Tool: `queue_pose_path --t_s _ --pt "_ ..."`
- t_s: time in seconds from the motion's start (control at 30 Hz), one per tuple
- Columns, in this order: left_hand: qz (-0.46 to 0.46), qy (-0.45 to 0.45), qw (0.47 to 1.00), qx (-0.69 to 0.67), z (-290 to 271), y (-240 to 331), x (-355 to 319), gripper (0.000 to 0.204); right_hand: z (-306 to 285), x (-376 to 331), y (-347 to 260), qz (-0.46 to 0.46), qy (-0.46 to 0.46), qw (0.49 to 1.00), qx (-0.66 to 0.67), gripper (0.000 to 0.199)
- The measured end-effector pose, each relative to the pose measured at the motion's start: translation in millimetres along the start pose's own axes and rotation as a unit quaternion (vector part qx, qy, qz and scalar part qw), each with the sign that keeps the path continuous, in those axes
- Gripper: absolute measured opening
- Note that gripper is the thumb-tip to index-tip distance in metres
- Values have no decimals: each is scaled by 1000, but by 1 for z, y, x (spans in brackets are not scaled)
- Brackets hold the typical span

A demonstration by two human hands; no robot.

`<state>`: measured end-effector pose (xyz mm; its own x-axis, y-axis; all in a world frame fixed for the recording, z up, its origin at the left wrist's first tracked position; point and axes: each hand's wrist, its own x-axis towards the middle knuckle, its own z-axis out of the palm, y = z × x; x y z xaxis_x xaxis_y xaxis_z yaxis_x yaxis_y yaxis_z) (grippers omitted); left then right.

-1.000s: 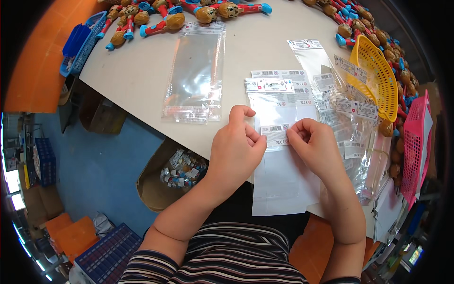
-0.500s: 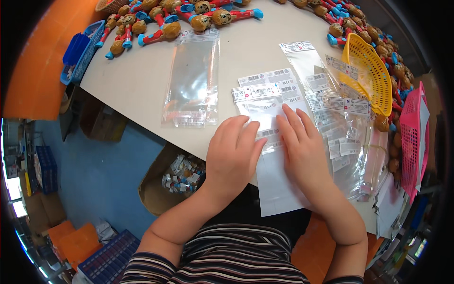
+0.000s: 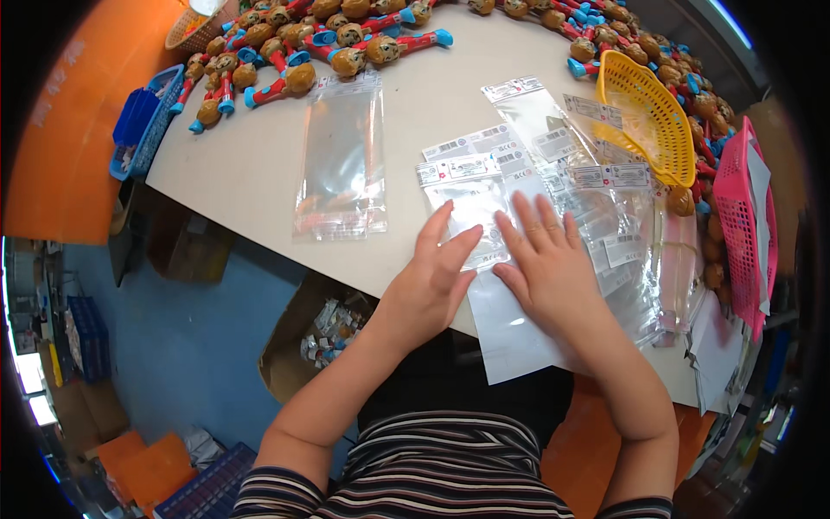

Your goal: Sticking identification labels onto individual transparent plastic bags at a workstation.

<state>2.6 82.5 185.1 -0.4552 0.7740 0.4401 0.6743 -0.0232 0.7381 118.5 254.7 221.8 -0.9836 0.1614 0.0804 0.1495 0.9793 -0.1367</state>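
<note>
Head view, two hands [image 3: 424, 287] [image 3: 555, 275], one bag [image 3: 474, 197] beneath (apparently)

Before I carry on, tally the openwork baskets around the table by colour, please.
Yellow slotted plastic basket: 1
Pink perforated plastic basket: 1
Light-blue openwork plastic basket: 1
Tan openwork basket, at the top left: 1
Total: 4

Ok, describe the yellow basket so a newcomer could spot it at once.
Find the pale table and go to its right side, where brown-headed figures are heaped. Between them and the spread of clear bags sits a perforated yellow basket. Its colour separates it from the pink basket nearer the person.
</note>
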Motion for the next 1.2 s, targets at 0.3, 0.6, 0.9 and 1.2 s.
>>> queue_pose_path --t_s 0.3,0.6,0.9,1.2 --pt "-37 36 998 46 22 14 0 84 -5 10 -7 237 112 911 318 39" --pt "-39 168 985 -29 -18 24 -6 75 -71 -40 69 235 136 923 274 33" --pt "-228 260 895 283 -97 -20 29 49 -68 -103 123 262 239 935 -22 35" --pt "-285 254 887 260 -84 5 43 50 -77 -68 23 88 131 969 191 53"
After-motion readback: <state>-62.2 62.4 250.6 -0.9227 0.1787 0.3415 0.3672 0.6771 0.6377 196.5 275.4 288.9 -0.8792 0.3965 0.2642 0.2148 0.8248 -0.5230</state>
